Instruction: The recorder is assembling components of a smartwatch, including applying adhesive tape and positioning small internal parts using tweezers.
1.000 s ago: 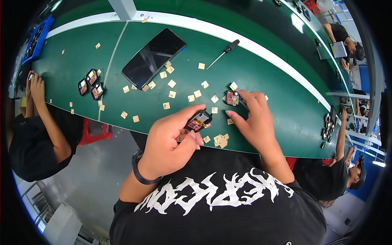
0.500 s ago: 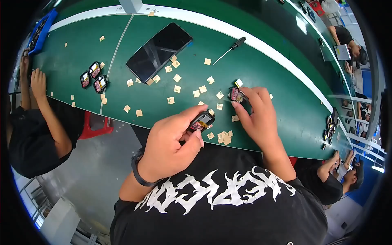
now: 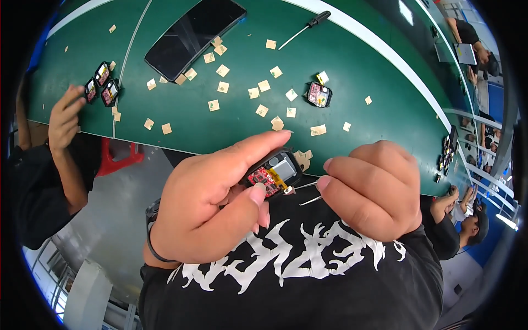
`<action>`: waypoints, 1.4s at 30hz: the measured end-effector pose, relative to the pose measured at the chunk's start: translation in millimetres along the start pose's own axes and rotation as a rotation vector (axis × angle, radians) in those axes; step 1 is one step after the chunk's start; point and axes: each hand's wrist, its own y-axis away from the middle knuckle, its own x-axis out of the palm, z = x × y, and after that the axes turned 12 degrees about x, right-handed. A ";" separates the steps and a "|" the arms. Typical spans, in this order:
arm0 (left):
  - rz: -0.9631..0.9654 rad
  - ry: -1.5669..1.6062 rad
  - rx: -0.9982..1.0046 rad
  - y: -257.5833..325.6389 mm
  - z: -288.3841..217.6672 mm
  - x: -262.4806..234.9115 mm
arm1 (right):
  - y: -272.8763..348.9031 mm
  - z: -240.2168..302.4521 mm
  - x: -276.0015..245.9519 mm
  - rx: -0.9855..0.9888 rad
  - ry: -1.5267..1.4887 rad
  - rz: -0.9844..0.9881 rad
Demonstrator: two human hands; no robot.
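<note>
Close to the black shirt [image 3: 330,300], the left hand [image 3: 204,199] clasps an open black housing [image 3: 276,171] by its edges, seemingly to leave the red circuit board [image 3: 262,179] exposed to the tweezers [image 3: 307,185] pinched in the right hand [image 3: 371,191]. Beyond, a second housing [image 3: 319,95] lies face-up on the table [image 3: 382,135], presumably within reach.

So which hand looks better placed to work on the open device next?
Probably the right hand: it holds tweezers, one tip close to the edge of the open device. The left hand is occupied gripping that device.
</note>
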 end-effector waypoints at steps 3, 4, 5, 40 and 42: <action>0.049 -0.097 0.026 3.3 -1.9 -1.9 | -4.6 8.3 -6.4 -0.019 -0.005 -0.009; 0.047 -0.096 0.026 4.1 -2.2 -2.2 | -6.1 9.1 -6.7 -0.020 -0.007 -0.008; 0.060 -0.109 0.036 4.6 -2.6 -2.3 | -7.5 9.7 -6.7 -0.040 0.019 -0.021; 0.039 -0.004 -0.027 3.7 -1.2 7.7 | 6.7 24.5 6.5 -0.036 -0.080 -0.030; 0.005 0.033 -0.075 3.8 -0.5 8.3 | 7.3 25.4 1.9 -0.022 -0.054 -0.030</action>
